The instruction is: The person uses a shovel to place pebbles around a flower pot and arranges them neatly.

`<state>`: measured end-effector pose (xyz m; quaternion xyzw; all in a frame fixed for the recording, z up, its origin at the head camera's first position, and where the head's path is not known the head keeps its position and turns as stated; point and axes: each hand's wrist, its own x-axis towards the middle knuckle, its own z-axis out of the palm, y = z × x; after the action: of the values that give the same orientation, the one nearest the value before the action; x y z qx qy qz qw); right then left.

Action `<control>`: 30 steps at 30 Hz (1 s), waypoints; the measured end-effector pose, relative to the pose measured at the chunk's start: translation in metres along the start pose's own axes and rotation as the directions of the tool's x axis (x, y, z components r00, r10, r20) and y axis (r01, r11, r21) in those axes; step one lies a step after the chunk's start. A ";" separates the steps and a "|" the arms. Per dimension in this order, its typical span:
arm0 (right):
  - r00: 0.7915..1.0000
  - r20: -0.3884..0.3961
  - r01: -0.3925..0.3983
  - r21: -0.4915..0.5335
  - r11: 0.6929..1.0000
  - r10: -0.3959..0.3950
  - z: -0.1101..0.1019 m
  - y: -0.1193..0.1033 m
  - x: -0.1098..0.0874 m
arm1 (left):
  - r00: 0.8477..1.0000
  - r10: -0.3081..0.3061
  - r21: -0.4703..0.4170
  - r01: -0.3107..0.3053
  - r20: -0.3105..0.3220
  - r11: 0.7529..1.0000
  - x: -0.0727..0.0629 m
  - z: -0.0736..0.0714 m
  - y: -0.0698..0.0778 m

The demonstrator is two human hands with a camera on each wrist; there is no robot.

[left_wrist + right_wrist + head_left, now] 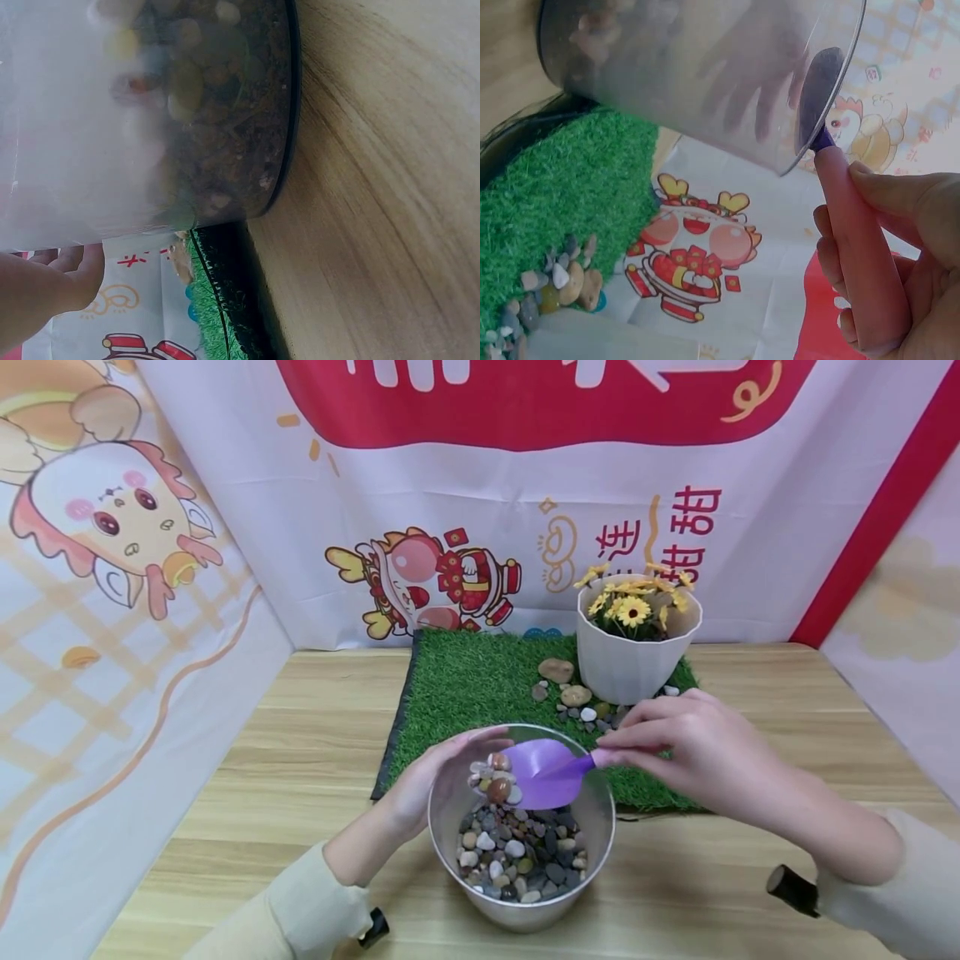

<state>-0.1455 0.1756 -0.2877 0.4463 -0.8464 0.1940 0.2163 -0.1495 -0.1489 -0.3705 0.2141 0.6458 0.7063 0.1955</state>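
Observation:
A clear plastic bucket [442,852] stands on the wooden table, with mixed pebbles [517,852] inside. Against its left outer wall rests my left hand [431,777]; through the wall, in the right wrist view, the fingers [765,105] look spread and fairly straight. My right hand [693,747] grips the pink handle [859,247] of a small purple shovel [543,772]. The shovel's blade is over the bucket's mouth, pointing left. A cluster of pebbles [493,779] is at the blade's tip, some past its edge; whether they are falling cannot be told.
Behind the bucket lies a green artificial-grass mat [480,681]. On it stand a white pot [633,668] with yellow flowers [632,610] and scattered stones [576,696]. Printed cloth [525,485] hangs behind and along the sides of the wooden table [300,760].

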 end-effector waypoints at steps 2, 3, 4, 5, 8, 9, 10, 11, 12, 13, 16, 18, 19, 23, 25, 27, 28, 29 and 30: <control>1.000 -0.021 0.009 -0.002 1.000 -0.009 -0.001 0.003 0.000 | 1.000 -0.006 -0.002 0.006 -0.006 1.000 0.000 0.000 0.000; 0.999 -0.032 0.014 0.001 1.000 -0.014 -0.001 0.005 0.000 | 1.000 -0.008 0.001 0.008 -0.011 1.000 0.000 0.000 0.000; 0.999 -0.042 0.016 0.007 1.000 -0.016 -0.002 0.007 0.000 | 1.000 -0.014 0.003 0.015 -0.020 1.000 -0.001 0.000 0.000; 0.999 -0.051 0.017 0.019 1.000 -0.016 -0.002 0.009 0.000 | 0.999 -0.018 0.009 0.018 -0.030 1.000 -0.001 0.000 0.000; 0.998 -0.065 0.004 0.061 0.998 0.000 -0.005 0.015 0.002 | 0.997 -0.037 0.006 0.038 -0.068 0.999 -0.002 0.000 0.000; 0.998 -0.065 -0.009 0.069 0.998 0.013 -0.007 0.017 0.002 | 0.996 -0.040 0.005 0.041 -0.079 0.999 -0.003 0.000 0.000; 0.997 -0.066 -0.022 0.070 0.997 0.027 -0.008 0.019 0.002 | 0.995 -0.039 0.002 0.040 -0.086 0.999 -0.003 0.001 0.000; 0.997 -0.066 -0.036 0.069 0.997 0.040 -0.008 0.021 0.002 | 0.996 -0.033 0.004 0.033 -0.089 0.999 -0.003 0.001 0.000; 0.996 -0.065 -0.051 0.061 0.997 0.055 -0.009 0.023 0.002 | 0.996 -0.026 -0.001 0.026 -0.083 1.000 -0.003 0.001 0.000; 0.996 -0.065 -0.065 0.052 0.997 0.068 -0.010 0.024 0.002 | 0.997 -0.015 -0.003 0.014 -0.072 1.000 -0.003 0.001 0.000; 0.993 -0.074 -0.095 0.018 0.995 0.096 -0.009 0.029 0.003 | 0.999 0.022 -0.005 -0.022 -0.024 1.000 -0.002 0.000 0.000; 0.991 -0.076 -0.112 -0.001 0.994 0.112 -0.009 0.033 0.004 | 0.999 0.038 -0.006 -0.038 0.004 0.999 -0.001 0.000 -0.001; 0.990 -0.077 -0.122 -0.012 0.992 0.120 -0.009 0.034 0.004 | 0.999 0.043 -0.001 -0.043 0.010 0.999 -0.001 -0.001 -0.001; 0.980 -0.058 -0.194 -0.059 0.979 0.191 -0.008 0.041 0.004 | 0.998 0.054 0.014 -0.054 0.014 0.998 -0.001 -0.001 -0.001; 0.968 -0.022 -0.251 -0.073 0.965 0.250 -0.007 0.045 0.004 | 0.999 0.052 0.016 -0.052 0.009 0.999 -0.001 -0.001 0.000; 0.950 0.022 -0.308 -0.079 0.948 0.311 -0.003 0.049 0.003 | 0.999 0.045 0.010 -0.046 0.002 0.999 -0.001 0.000 0.000; 0.942 0.041 -0.331 -0.080 0.940 0.334 -0.001 0.052 0.003 | 0.999 0.043 0.006 -0.043 0.000 0.999 -0.001 0.000 0.000; 0.934 0.055 -0.349 -0.082 0.933 0.354 0.002 0.054 0.002 | 0.999 0.038 0.005 -0.038 -0.004 0.999 -0.001 0.001 0.000; 0.927 0.064 -0.365 -0.083 0.927 0.370 0.006 0.057 0.001 | 0.999 0.034 0.004 -0.034 -0.007 0.999 -0.002 0.001 0.001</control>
<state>-0.1948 0.2021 -0.2995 0.2792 -0.9291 0.1836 0.1581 -0.1475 -0.1491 -0.3699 0.2231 0.6441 0.7090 0.1808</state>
